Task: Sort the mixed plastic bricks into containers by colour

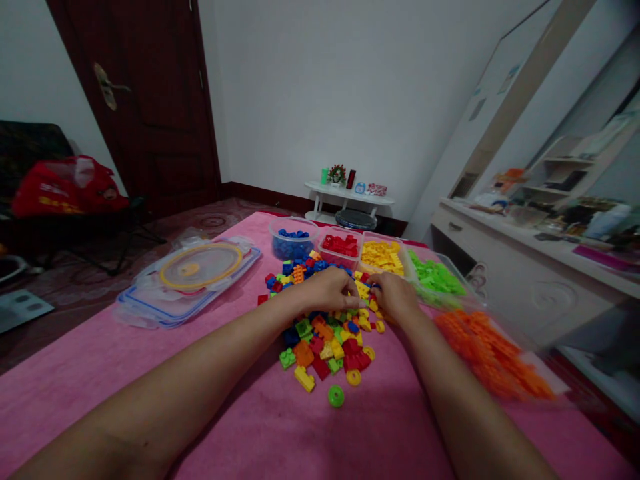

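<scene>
A mixed heap of toy building bricks (325,343) in red, yellow, green, blue and orange lies on a pink cloth (215,400). Over the middle of the heap is my left hand (330,290), its fingers curled down among the bricks; what they hold, if anything, is hidden. At the heap's right side, my right hand (395,295) has its fingers closed near yellow and dark blue bricks, and I cannot make out what is in them. A green wheel-like piece (336,396) lies in front of the heap.
Behind the heap stand a tub of blue bricks (293,245) and boxes of red bricks (341,245), yellow bricks (383,256) and green bricks (436,275). Orange bricks (493,353) fill a clear container at right. Stacked lids (200,267) lie at left.
</scene>
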Action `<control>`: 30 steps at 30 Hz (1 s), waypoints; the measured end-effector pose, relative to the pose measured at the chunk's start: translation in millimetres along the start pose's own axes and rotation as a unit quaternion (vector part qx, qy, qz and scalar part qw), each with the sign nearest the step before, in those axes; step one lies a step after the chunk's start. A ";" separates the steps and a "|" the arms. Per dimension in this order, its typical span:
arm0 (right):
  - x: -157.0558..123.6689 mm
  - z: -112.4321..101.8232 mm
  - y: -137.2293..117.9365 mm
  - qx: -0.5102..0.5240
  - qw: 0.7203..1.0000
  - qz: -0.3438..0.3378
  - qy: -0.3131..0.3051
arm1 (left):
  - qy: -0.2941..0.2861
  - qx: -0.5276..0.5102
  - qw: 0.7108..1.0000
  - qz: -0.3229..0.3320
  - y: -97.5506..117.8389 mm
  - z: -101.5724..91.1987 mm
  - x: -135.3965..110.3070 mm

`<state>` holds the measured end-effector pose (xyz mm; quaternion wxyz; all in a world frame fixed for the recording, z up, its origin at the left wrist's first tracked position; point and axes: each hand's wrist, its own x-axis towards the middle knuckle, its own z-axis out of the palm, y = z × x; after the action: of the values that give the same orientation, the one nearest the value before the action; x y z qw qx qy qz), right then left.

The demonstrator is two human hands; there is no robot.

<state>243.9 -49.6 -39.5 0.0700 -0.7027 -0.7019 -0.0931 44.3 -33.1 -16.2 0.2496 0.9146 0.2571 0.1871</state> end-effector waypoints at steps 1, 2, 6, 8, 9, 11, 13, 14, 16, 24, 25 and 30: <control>-0.7 -0.4 -0.2 0.005 1.000 -0.014 0.006 | 0.010 0.003 1.000 -0.010 0.8 -2.0 -0.2; -1.2 -0.7 -0.4 0.009 0.999 -0.032 0.009 | 0.023 0.006 0.999 -0.021 0.9 -3.5 -0.2; -1.3 -2.0 -0.5 0.004 0.996 -0.089 -0.014 | 0.088 0.001 0.995 -0.056 -4.1 -4.2 1.9; -0.3 -3.0 0.4 0.014 0.997 -0.079 -0.021 | 0.112 -0.018 0.992 -0.065 -7.7 -2.6 3.7; 0.2 -3.7 1.0 0.024 0.997 -0.067 -0.023 | 0.118 -0.033 0.990 -0.067 -9.1 -1.6 4.6; 0.7 -5.2 1.8 0.039 0.998 -0.043 -0.031 | 0.123 -0.076 0.987 -0.069 -10.7 0.0 6.3; 0.4 -6.6 1.4 0.040 0.998 -0.033 -0.033 | 0.126 -0.123 0.982 -0.069 -10.6 1.2 7.5; 0.0 -7.0 0.6 0.035 0.998 -0.033 -0.033 | 0.127 -0.145 0.979 -0.067 -10.0 1.7 7.9; -0.9 -6.5 -1.5 0.024 0.999 -0.030 -0.032 | 0.131 -0.183 0.973 -0.060 -8.4 2.3 8.4; -1.5 -4.3 -0.3 0.024 1.000 0.013 0.002 | 0.124 -0.284 0.946 -0.091 -10.7 6.9 13.0; -1.2 -7.1 1.1 0.027 0.999 0.020 0.003 | 0.130 -0.295 0.942 -0.094 -10.7 7.3 13.3; 0.9 -32.7 -2.4 0.106 0.992 0.009 0.064 | 0.161 -0.406 0.889 -0.141 -1.5 4.5 9.4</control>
<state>240.4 -56.2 -7.6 0.1891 -0.6904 -0.6954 -0.0624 53.3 -28.2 -18.6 0.5778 0.6449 0.3222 0.3827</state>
